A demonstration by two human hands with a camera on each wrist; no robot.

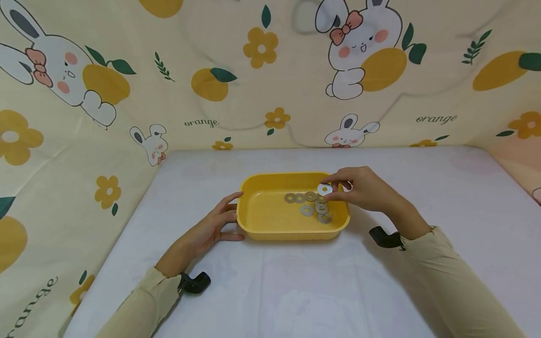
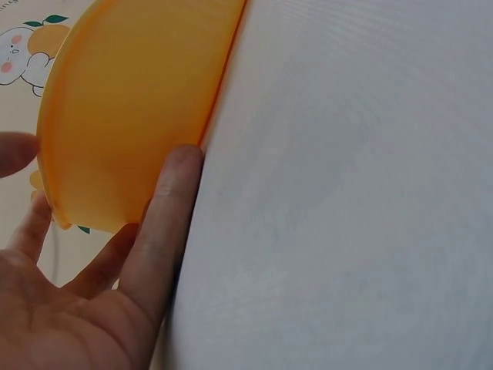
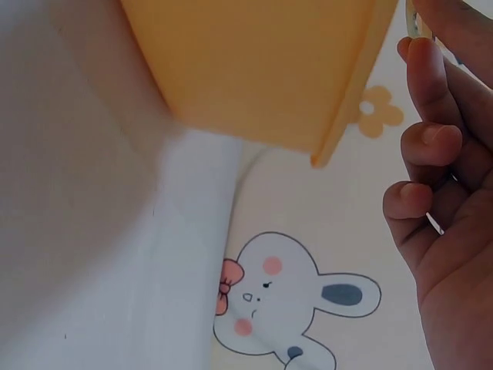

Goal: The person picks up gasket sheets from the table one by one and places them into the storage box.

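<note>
A yellow plastic tray (image 1: 270, 220) stands on the table in the head view. Several flat metal washers (image 1: 306, 210) lie in its right half, some overlapping. Over the tray's right end, my right hand (image 1: 365, 190) pinches one shiny washer (image 1: 324, 189) between thumb and fingers, tilted so its hole shows. In the right wrist view the washer's edge (image 3: 417, 19) appears at the fingertips, with the other fingers bent. My left hand (image 1: 211, 224) rests against the tray's left end, fingers spread and mostly straight. The left wrist view shows one finger (image 2: 173, 200) along the tray's outer wall (image 2: 131, 146).
A white cloth (image 1: 304, 286) covers the table. Behind and at the left hangs a cream sheet (image 1: 241, 103) printed with rabbits, oranges and flowers. Each wrist wears a small black camera, such as the left one (image 1: 196, 283).
</note>
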